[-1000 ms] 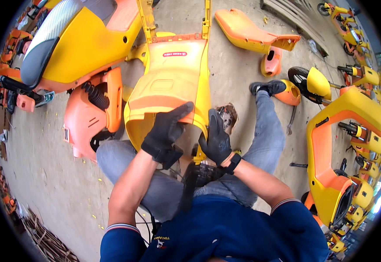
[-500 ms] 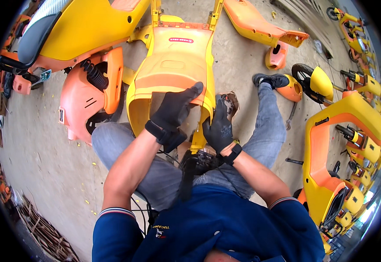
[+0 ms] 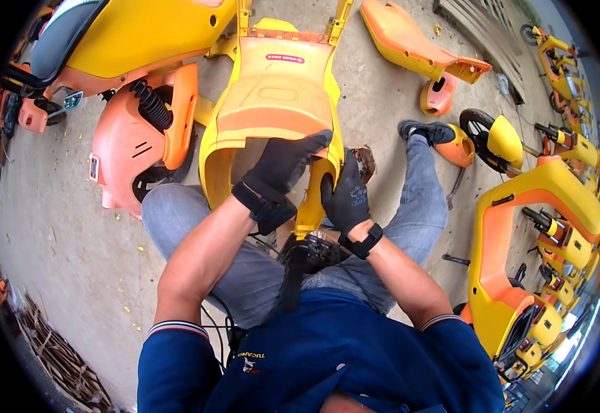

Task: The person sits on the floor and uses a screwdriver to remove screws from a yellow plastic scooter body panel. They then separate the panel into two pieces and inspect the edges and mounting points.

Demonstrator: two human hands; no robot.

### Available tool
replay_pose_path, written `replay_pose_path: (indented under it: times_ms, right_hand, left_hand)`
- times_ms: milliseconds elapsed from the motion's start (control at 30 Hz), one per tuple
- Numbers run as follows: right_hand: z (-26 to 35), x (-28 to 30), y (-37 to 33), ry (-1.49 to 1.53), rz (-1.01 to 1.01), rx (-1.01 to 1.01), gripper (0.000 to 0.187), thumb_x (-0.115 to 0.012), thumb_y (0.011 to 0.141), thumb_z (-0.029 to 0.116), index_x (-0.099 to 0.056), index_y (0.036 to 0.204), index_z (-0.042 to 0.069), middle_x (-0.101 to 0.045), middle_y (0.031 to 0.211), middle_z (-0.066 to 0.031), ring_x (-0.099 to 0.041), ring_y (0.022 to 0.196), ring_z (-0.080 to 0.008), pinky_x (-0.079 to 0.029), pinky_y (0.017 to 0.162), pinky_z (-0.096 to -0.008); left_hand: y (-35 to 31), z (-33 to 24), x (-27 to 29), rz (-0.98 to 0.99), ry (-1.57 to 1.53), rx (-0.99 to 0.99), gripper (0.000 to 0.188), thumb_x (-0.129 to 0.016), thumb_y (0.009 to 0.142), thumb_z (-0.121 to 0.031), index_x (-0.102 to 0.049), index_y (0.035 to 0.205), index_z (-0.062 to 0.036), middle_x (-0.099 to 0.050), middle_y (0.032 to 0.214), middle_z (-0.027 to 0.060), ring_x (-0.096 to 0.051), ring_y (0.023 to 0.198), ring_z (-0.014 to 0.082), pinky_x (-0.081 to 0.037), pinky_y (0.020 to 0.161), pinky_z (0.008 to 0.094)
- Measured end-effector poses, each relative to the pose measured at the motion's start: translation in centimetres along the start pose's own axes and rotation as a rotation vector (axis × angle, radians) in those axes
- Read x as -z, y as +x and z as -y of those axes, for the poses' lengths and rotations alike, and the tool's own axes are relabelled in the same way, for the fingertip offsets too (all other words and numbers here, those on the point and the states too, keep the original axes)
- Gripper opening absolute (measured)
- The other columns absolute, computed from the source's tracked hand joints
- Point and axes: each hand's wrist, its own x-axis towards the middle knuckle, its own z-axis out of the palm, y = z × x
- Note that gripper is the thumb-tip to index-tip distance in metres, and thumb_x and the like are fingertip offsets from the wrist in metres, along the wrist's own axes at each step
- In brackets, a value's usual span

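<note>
I sit on a concrete floor with a big yellow plastic scooter body panel standing between my knees. My left hand, in a black glove, lies over the panel's lower rim with its fingers spread flat on the plastic. My right hand, also in a black glove, is closed around the panel's right lower edge. A black bundle of cables and a connector hangs against my lap just below both wrists.
A yellow and orange scooter with a black spring stands at the left. An orange panel lies at the top right. More yellow scooter frames crowd the right side. Scrap metal rods lie at the lower left.
The view has tilted, so the panel sits higher and closer. My left hand has slid further over the panel's rim; my right hand has stayed on the right edge.
</note>
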Motion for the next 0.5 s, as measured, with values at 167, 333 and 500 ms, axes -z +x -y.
replay_pose_path:
  times_ms: [167, 333, 500]
  right_hand:
    - [1.0, 0.6, 0.6, 0.048, 0.023, -0.034, 0.049, -0.059, 0.085, 0.012, -0.04, 0.126, -0.007, -0.056, 0.113, -0.0328, -0.057, 0.105, -0.049, -0.047, 0.087, -0.0484]
    - [0.5, 1.7, 2.0, -0.053, 0.08, -0.029, 0.042, -0.055, 0.084, 0.013, -0.045, 0.12, -0.005, -0.059, 0.101, -0.0342, -0.061, 0.089, -0.049, -0.049, 0.077, -0.0519]
    - [-1.6, 2.4, 2.5, -0.032, 0.148, -0.033, 0.036, -0.053, 0.085, 0.015, -0.046, 0.113, -0.005, -0.064, 0.08, -0.0277, -0.065, 0.074, -0.0435, -0.05, 0.068, -0.0495]
  left_hand:
    - [0.6, 0.2, 0.9, 0.016, 0.03, -0.038, 0.024, -0.069, 0.091, -0.01, -0.064, 0.114, -0.0057, -0.067, 0.105, 0.0017, -0.066, 0.096, 0.0126, -0.055, 0.083, 0.0278]
    - [3.4, 0.3, 1.5, 0.209, -0.212, 0.036, 0.033, -0.064, 0.096, -0.021, -0.057, 0.123, -0.0029, -0.065, 0.11, 0.0074, -0.064, 0.103, 0.0188, -0.056, 0.092, 0.0358]
    - [6.2, 2.1, 2.4, 0.362, -0.17, 0.059, 0.032, -0.054, 0.1, -0.038, -0.059, 0.106, -0.0072, -0.065, 0.093, 0.0065, -0.064, 0.087, 0.0181, -0.055, 0.082, 0.0332]
